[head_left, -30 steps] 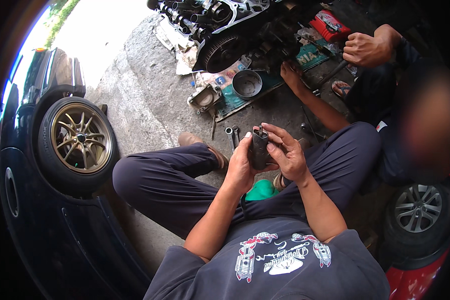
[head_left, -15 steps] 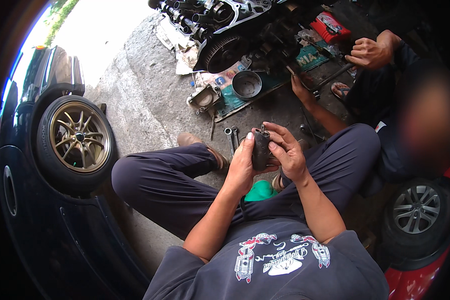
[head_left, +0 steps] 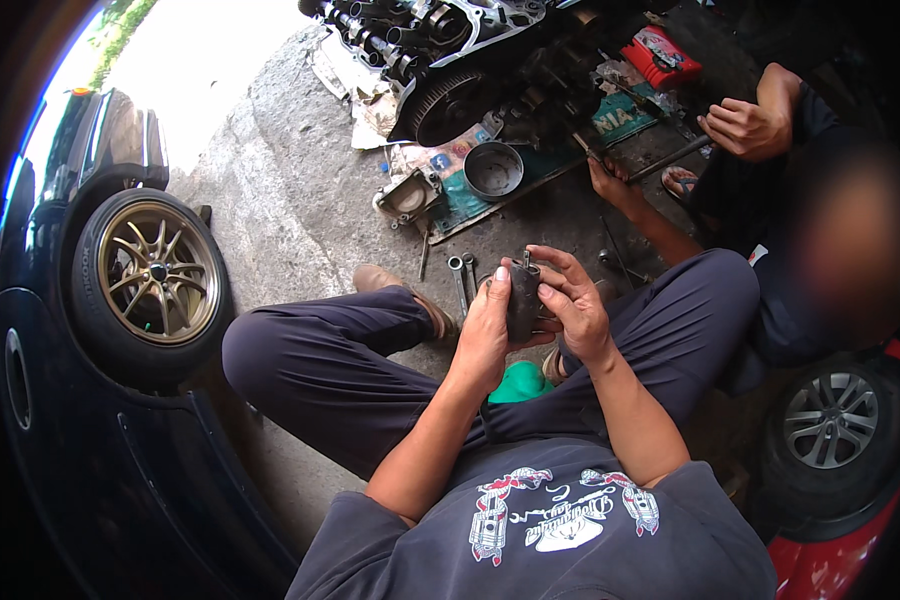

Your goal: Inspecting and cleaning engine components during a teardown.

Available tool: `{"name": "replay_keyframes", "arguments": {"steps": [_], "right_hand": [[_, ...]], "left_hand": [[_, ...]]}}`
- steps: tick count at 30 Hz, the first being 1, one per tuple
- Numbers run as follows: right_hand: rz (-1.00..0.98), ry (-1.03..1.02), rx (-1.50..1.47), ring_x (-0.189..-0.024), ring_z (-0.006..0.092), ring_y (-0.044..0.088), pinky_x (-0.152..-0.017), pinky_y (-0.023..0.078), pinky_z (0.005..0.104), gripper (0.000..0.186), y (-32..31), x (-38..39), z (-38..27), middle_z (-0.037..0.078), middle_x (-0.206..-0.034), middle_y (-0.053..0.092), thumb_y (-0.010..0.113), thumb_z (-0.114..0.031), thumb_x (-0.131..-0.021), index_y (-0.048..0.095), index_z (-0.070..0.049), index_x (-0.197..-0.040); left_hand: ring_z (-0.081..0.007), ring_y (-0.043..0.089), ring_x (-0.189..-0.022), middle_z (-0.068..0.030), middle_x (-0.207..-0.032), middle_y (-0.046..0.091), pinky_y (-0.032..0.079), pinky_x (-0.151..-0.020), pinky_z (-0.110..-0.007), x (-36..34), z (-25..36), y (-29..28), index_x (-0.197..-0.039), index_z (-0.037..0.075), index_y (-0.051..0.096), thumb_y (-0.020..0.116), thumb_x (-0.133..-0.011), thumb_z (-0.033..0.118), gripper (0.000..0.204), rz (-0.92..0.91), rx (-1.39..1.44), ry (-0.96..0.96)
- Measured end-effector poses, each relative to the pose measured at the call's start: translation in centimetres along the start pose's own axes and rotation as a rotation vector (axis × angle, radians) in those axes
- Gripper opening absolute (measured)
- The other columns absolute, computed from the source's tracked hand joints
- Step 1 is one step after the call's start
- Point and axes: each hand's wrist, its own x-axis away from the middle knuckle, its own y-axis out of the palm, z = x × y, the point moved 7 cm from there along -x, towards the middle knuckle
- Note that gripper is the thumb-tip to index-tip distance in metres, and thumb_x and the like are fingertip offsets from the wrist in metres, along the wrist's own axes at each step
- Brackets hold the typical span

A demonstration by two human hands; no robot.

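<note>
Between my two hands, above my lap, is a dark rounded part [head_left: 523,310] with a small metal stub at its top end. My left hand [head_left: 483,338] wraps its left side, thumb pressed along it. My right hand [head_left: 580,318] grips the other side, its thumb on the part and its fingers around the far side and top. The part's underside is hidden by my hands. Just beyond my left hand, two wrenches [head_left: 460,275] lie side by side on the concrete. Below my hands, a green object [head_left: 522,382] shows between my legs.
An opened engine [head_left: 450,90] stands ahead, with a round metal pan [head_left: 493,170] and a metal housing [head_left: 410,200] before it. At right, a co-worker's hand [head_left: 750,128] holds a long bar [head_left: 670,155]. A dark car [head_left: 80,420] stands left; a wheel [head_left: 832,420] sits lower right.
The co-worker's hands have shifted slightly, and the upper one has moved a little down and right along with the bar. My hands and the dark part stay nearly still.
</note>
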Motion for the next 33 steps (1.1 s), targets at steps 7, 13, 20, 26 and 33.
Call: {"name": "replay_keyframes", "arguments": {"steps": [7, 13, 20, 26, 33], "right_hand": [[-0.047, -0.075, -0.017, -0.12, 0.0173, 0.057, -0.102, 0.046, 0.0298, 0.046, 0.2, -0.2, -0.2, 0.016, -0.132, 0.061, 0.047, 0.003, -0.096, 0.042, 0.0, -0.141], [-0.111, -0.147, -0.002, -0.126, 0.023, 0.055, -0.105, 0.045, 0.0336, 0.047, 0.8, 0.0, -1.0, 0.019, -0.141, 0.053, 0.046, 0.006, -0.094, 0.046, -0.003, -0.14], [-0.137, -0.283, 0.141, -0.135, 0.0295, 0.048, -0.105, 0.044, 0.0348, 0.042, 1.8, 0.3, -2.6, 0.025, -0.146, 0.047, 0.047, 0.008, -0.09, 0.054, -0.003, -0.13], [-0.249, -0.397, 0.246, -0.144, 0.0367, 0.035, -0.115, 0.033, 0.0446, 0.044, 2.6, 0.5, -3.9, 0.024, -0.136, 0.056, 0.049, 0.012, -0.083, 0.059, -0.004, -0.123], [-0.241, -0.423, 0.283, -0.144, 0.0374, 0.034, -0.116, 0.031, 0.0468, 0.042, 2.7, 0.6, -4.3, 0.022, -0.13, 0.061, 0.05, 0.012, -0.082, 0.06, -0.005, -0.12]], "left_hand": [[-0.0225, 0.071, -0.089, -0.0116, -0.108, 0.066, 0.063, -0.072, -0.039, -0.3, -0.4, -0.3, -0.127, 0.008, 0.05, 0.038, -0.105, 0.047, 0.047, -0.011, 0.03, 0.015], [-0.0189, 0.068, -0.088, -0.0092, -0.108, 0.067, 0.058, -0.067, -0.034, -0.4, -0.4, -0.6, -0.126, 0.009, 0.053, 0.039, -0.104, 0.046, 0.045, -0.068, 0.073, 0.054], [-0.0144, 0.063, -0.097, -0.0056, -0.111, 0.064, 0.053, -0.07, -0.03, -0.3, 0.2, -0.3, -0.131, 0.008, 0.051, 0.039, -0.104, 0.05, 0.052, -0.087, 0.053, 0.178], [-0.0104, 0.06, -0.088, -0.0068, -0.109, 0.062, 0.049, -0.067, -0.025, -0.1, 0.4, 0.0, -0.134, 0.003, 0.047, 0.046, -0.102, 0.049, 0.056, -0.059, 0.118, 0.267], [-0.0196, 0.06, -0.113, -0.0108, -0.122, 0.06, 0.048, -0.097, -0.036, -0.2, 0.3, 0.0, -0.135, 0.004, 0.046, 0.04, -0.104, 0.049, 0.055, -0.119, 0.076, 0.282]]}}
